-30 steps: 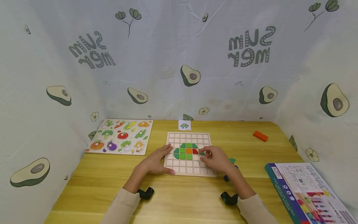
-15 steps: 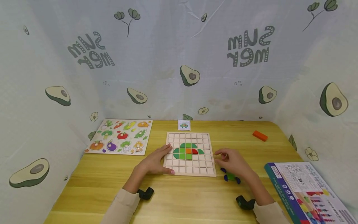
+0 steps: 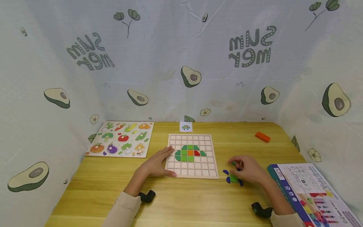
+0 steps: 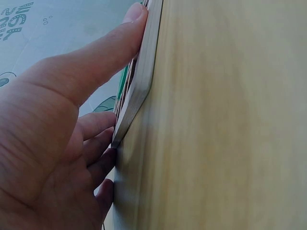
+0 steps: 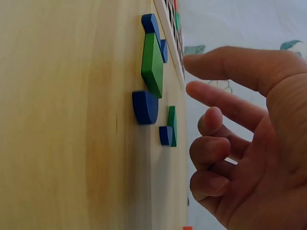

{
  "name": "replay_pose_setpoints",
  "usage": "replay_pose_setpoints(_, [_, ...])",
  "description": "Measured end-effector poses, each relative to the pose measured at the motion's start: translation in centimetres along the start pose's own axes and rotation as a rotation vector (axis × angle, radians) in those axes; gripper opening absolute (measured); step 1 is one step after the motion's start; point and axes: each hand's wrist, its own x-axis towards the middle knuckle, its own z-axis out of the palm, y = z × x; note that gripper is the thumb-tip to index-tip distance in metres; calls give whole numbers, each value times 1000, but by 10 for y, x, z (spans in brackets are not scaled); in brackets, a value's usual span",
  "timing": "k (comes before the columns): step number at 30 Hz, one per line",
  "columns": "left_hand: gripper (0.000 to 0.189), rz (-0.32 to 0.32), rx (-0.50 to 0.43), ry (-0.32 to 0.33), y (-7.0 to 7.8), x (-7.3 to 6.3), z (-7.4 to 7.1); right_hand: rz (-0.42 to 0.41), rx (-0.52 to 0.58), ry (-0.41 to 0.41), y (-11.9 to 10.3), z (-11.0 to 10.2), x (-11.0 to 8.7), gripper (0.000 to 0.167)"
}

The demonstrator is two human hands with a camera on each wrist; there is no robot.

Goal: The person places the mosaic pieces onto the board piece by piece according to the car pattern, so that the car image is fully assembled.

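My left hand [image 3: 157,162] rests on the left side of a wooden grid board [image 3: 190,172], its thumb lying over the front edge in the left wrist view. Set in the grid are several green tiles [image 3: 184,152], an orange square tile [image 3: 191,152] and a red tile [image 3: 197,153]. To the right of the board, my right hand [image 3: 250,170] hovers over loose blocks, its fingers bent and nothing between thumb and forefinger. Below it lie a green square block [image 5: 152,67], several small blue blocks [image 5: 145,108] and another green block [image 5: 172,125].
A small pattern card [image 3: 186,126] lies behind the board. At the left is a vegetable peg puzzle [image 3: 120,138]. An orange block [image 3: 262,137] lies at the back right, and a printed box [image 3: 309,189] sits on the right side of the table.
My right hand has left a green tile in the grid and moved right, off the board to above the loose blocks. My left hand has stayed at the board's left side.
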Motion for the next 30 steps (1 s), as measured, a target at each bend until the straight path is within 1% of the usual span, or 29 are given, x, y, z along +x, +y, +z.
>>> replay_pose_setpoints(4, [116, -12, -1, -2, -1, 0, 1, -19, -24, -40, 3, -3, -3, 30])
replay_pose_setpoints(7, [116, -18, -2, -4, -1, -1, 1, 19, -27, -47, 3, -2, -3, 29])
replay_pose_setpoints(11, [115, -14, -6, 0, -1, -2, 1, 125, -34, -1, 2, 3, 2, 24])
replay_pose_setpoints(14, [114, -10, -13, 0, 0, -2, 0, 171, -45, 48, 3, 7, 9, 20])
replay_pose_setpoints(18, [113, -2, -12, -1, 1, -2, 1, 168, -49, 96, 4, 11, 17, 15])
replay_pose_setpoints(23, [115, -2, -6, -5, 0, -2, 2, 147, -40, 122, 7, 14, 22, 15])
replay_pose_setpoints(26, [115, -9, -1, -8, -1, -1, 2, 126, -32, 107, 7, 13, 21, 18])
replay_pose_setpoints(30, [115, -9, -6, -3, -1, -1, 1, 94, -14, 56, 6, 10, 16, 25])
